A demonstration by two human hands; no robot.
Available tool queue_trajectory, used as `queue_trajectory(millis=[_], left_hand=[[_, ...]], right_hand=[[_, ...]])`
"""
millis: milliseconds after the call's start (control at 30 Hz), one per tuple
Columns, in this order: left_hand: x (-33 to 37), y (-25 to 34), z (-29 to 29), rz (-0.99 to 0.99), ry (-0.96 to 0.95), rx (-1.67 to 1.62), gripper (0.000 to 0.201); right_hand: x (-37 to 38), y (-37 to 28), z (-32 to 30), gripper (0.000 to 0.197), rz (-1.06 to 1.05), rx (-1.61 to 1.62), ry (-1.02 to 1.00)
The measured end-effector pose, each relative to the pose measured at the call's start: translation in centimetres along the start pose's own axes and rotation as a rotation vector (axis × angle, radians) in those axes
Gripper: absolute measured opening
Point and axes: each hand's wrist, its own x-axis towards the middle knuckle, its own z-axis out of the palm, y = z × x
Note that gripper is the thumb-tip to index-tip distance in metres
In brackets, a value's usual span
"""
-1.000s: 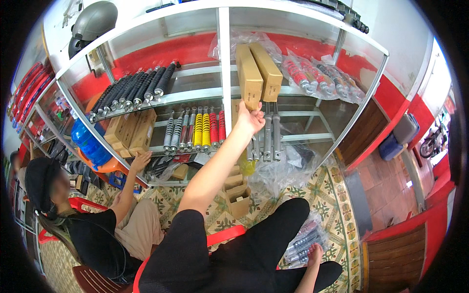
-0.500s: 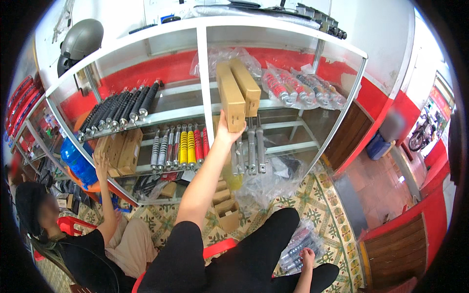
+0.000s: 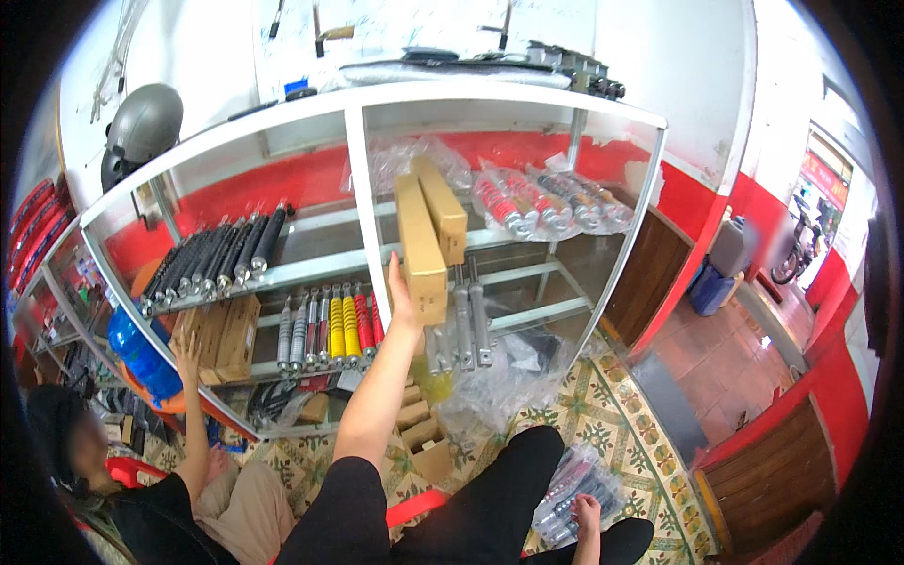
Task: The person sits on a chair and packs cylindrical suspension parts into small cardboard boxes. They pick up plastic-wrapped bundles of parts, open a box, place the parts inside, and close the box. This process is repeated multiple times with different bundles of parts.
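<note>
My left hand (image 3: pixel 403 292) is closed on the left side of a long brown cardboard box (image 3: pixel 421 250), near its front end. This box sticks out over the front of the upper shelf (image 3: pixel 320 261). A second long cardboard box (image 3: pixel 441 212) lies just right of it, farther back. By my right knee, my right hand (image 3: pixel 587 514) has its fingers curled; whether anything is inside them is hidden. Behind it, on the tiled floor, lies a clear plastic bag (image 3: pixel 574 476) with shock absorbers in it.
Black shock absorbers (image 3: pixel 221 250) and bagged red ones (image 3: pixel 518 198) share the upper shelf. Coloured shock absorbers (image 3: pixel 344 325) and grey fork tubes (image 3: pixel 471 325) stand lower. Small open cartons (image 3: pixel 428 447) sit below. At left, a seated person's hand (image 3: pixel 188 348) touches other cardboard boxes (image 3: pixel 231 339).
The left box has come farther forward and down past the second box, with my left hand on it. My view has shifted slightly right and up. The right hand stays by the knee.
</note>
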Motion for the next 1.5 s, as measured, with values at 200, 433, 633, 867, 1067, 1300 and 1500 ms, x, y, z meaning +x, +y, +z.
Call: queue_trajectory(millis=[200, 433, 633, 867, 1067, 1300, 1500], left_hand=[[-1.2, -1.4, 2.1, -0.048, -0.125, -0.050, 0.033], [-8.9, -5.2, 6.4, 0.127, 0.105, -0.086, 0.041], [-15.9, -9.7, 4.8, -0.085, 0.114, -0.313, 0.044], [-20.0, -13.6, 2.5, -0.615, 0.106, -1.151, 0.025], [-21.4, -16.9, 0.6, -0.691, 0.191, -0.914, 0.043], [-25.1, -21.0, 3.1, -0.410, 0.067, 0.402, 0.056], [-25.1, -21.5, 4.2, -0.336, -0.101, 0.749, 0.069]], right_hand=[[1.6, 0.7, 0.1, 0.012, -0.042, 0.050, 0.018], [2.7, 1.6, 1.5, 0.015, 0.021, 0.077, -0.010], [2.1, 1.6, 0.8, 0.013, -0.003, 0.108, 0.008], [3.4, 2.6, -0.5, 0.013, -0.290, -0.143, 0.164], [-1.2, -3.4, 2.7, 0.026, -0.431, -0.006, 0.062], [-14.3, -18.8, 6.8, 0.059, -0.453, 0.299, -0.516], [-17.3, -24.9, 8.3, 0.065, -0.500, 0.156, -0.381]])
